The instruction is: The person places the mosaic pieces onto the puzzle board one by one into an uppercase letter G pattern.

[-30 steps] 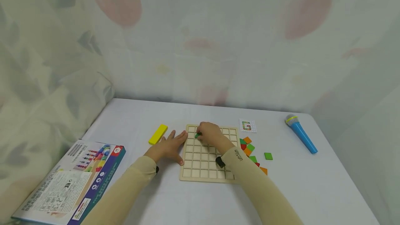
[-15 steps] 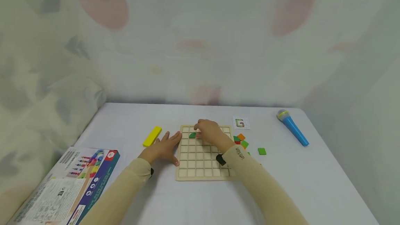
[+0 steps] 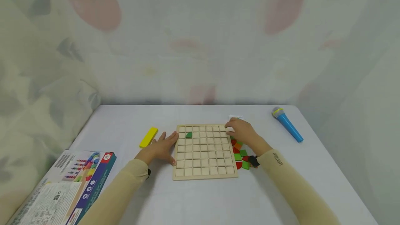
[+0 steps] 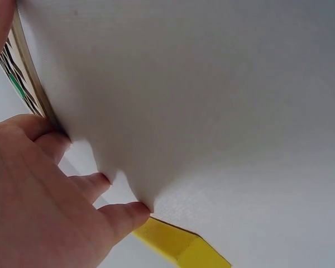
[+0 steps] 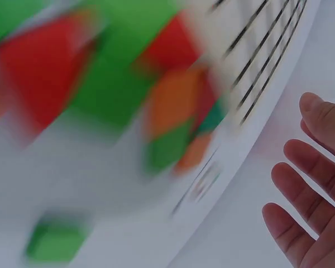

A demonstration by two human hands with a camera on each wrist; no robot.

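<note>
A white desk (image 3: 193, 200) carries everything, backed by a pale curtain printed with fruit. At the near left corner one printed game box (image 3: 59, 190) lies flat, partly out of view. In the middle sits one wooden grid board (image 3: 204, 152), eight cells across, empty but for a single green piece (image 3: 189, 134) seated in the second row from the far edge, second cell from the left.

The left hand (image 3: 160, 148) lies flat on the desk with fingers spread, fingertips against the board's left edge — by the look of it, to keep the board from sliding. The left wrist view shows those fingertips pressed to the desk beside the rim.

One blue toy microphone (image 3: 287, 124) lies far right, well apart; one yellow block (image 3: 148, 137) lies just left of the left hand.

The right hand (image 3: 242, 133) hovers at the board's far right corner, above the pile of loose tiles (image 3: 240, 155) — red, green and orange, too overlapped to count. The right wrist view shows its fingers relaxed and apart, holding nothing.
</note>
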